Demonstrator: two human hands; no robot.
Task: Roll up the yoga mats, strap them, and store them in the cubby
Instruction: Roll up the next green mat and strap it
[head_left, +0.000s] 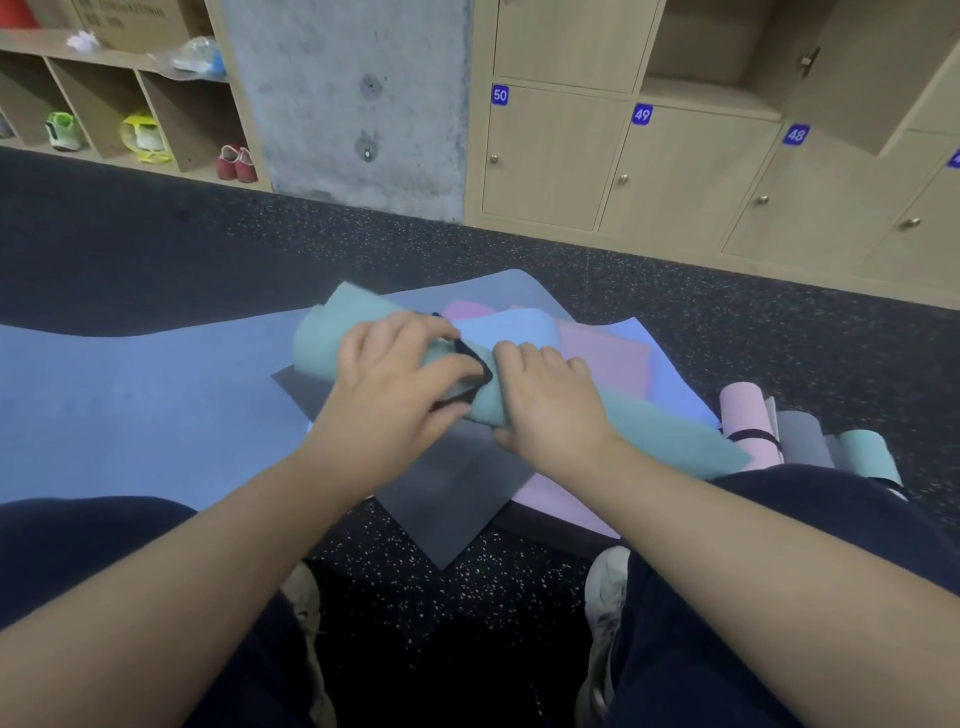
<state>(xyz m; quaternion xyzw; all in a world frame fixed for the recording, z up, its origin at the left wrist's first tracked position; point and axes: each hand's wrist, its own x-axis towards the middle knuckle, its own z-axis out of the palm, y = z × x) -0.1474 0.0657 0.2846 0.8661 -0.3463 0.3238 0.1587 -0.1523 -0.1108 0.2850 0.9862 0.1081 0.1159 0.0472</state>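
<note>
A rolled teal foam yoga mat (332, 338) is held above a loose pile of flat mats on the dark speckled rubber floor (727, 332), in front of the squatting person's knees, and a thin black elastic strap (475, 366) is being worked around its middle. The left hand (387, 387) lies over the roll with its thumb and fingers curled, pinching the strap, while the right hand (545, 397) is curled round the roll just beside the strap, keeping the layers from springing open. The step in hand is judged to be the strapping of this roll. It would be done well if the roll were kept squeezed tight by the right hand while the strap is drawn snug, and if the band were seated near the middle of the roll and laid flat, since a twisted or off-centre band could let one end flare; the near end already looks looser than the far end. Whether the strap is fully closed cannot be told, as part of it is hidden by the left hand. To the right, on the floor, a rolled pink foam mat with a black band (750, 423) lies beside a rolled grey mat (802, 439) and a smaller rolled teal mat (867, 454). Beneath, a flat dark grey mat (447, 499) and a flat pink mat (602, 358) remain unrolled. An open wooden locker compartment (727, 47) is seen above door 49.
</note>
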